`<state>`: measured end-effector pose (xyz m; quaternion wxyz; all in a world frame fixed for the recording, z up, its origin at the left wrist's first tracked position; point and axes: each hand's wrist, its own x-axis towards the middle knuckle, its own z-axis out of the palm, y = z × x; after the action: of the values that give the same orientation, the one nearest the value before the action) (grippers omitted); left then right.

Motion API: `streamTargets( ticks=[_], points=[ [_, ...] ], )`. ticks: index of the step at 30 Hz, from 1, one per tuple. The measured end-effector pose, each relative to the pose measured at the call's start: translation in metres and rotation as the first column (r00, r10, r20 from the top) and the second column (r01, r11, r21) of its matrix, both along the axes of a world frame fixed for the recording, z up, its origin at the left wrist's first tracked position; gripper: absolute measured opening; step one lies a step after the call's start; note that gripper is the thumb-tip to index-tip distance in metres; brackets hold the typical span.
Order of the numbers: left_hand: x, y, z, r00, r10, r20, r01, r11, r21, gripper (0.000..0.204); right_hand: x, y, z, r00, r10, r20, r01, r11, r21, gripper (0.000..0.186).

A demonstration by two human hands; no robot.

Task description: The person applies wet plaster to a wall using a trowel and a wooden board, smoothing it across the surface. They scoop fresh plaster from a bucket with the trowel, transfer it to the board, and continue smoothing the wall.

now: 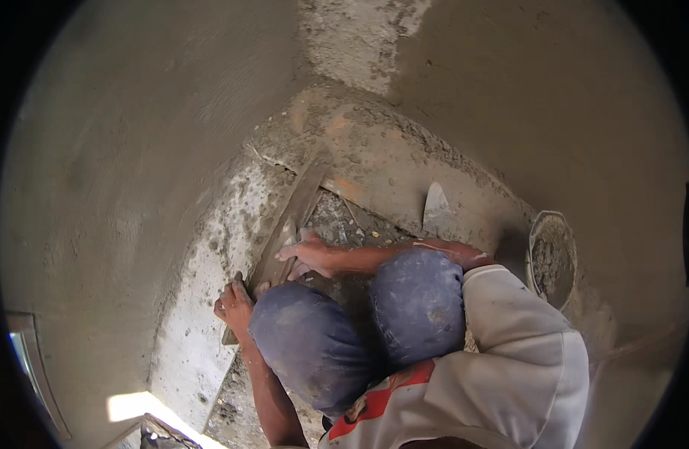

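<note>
- Just beyond my knees (pixel 418 299), the wooden board (pixel 293 209) slants from near left toward the far corner, along the pale concrete ledge (pixel 202 299).
- My left hand (pixel 236 305) curls around its near end; my right hand (pixel 313 255) lies across the middle, fingers spread.
- Loose rubble (pixel 343 226) right of it could tip the board, should I press unevenly.
- A careless right elbow (pixel 475 257) might knock the trowel (pixel 436 206) or mortar bucket (pixel 531 251).
</note>
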<state>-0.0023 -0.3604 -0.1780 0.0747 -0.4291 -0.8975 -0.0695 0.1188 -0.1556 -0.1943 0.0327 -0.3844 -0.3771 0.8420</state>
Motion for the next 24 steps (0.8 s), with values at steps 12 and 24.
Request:
streamTargets(
  ticks=[12, 24],
  points=[
    [-0.103, -0.175, -0.001, 0.94, 0.115, 0.321, -0.194, 0.955, 0.226, 0.047, 0.193, 0.055, -0.011, 0.895, -0.174, 0.411, -0.274, 0.514, 0.813, 0.054],
    [-0.185, -0.13, 0.004, 0.962, 0.051, 0.267, -0.067, 0.996, 0.05, 0.057, 0.35, 0.009, -0.108, 0.466, -0.523, 0.714, -0.611, 0.393, 0.687, 0.065]
  ],
)
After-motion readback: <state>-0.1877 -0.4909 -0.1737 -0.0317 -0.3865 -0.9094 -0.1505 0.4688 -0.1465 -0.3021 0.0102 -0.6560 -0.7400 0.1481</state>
